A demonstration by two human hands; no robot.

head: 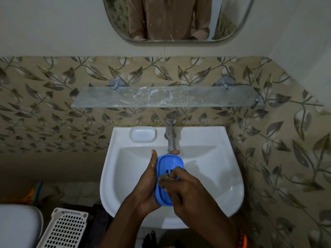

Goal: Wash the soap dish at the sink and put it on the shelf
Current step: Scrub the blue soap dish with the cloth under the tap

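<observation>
Blue soap dish (169,173) is gripped by left hand (149,178); right hand (180,187) rubs it with curled fingers over the sink (232,176); rinsing comes next, I think.

Home bathroom: white ceramic wall basin (231,190), steel pillar tap (170,133), clear glass wall shelf (107,99), rounded wall mirror (232,24), leaf-patterned beige tiles (44,104), white toilet lid (16,228).

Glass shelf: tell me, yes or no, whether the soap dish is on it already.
No: the blue soap dish is over the sink, held in the left hand; nothing stands on the glass shelf.
</observation>
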